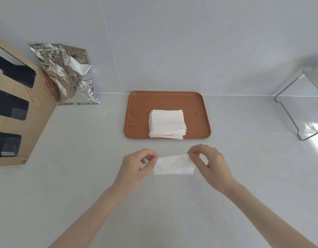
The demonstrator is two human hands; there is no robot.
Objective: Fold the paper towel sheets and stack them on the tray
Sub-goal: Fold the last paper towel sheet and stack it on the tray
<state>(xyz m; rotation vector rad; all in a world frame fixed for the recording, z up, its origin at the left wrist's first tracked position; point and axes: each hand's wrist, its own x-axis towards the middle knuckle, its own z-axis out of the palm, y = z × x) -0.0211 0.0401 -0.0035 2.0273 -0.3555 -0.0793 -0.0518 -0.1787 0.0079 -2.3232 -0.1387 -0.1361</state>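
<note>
A brown tray (136, 111) lies on the white counter against the wall. On its right half sits a stack of folded white paper towel sheets (167, 124). In front of the tray, a white paper towel sheet (173, 165) folded into a long strip is held just above the counter. My left hand (136, 167) pinches its upper left corner between thumb and forefinger. My right hand (208, 161) pinches its upper right corner the same way.
A crumpled silver foil bag (65, 72) leans against the wall at the back left. A cardboard box (20, 108) with dark cut-outs stands at the far left. A clear rack with a metal frame (297, 108) stands at the right.
</note>
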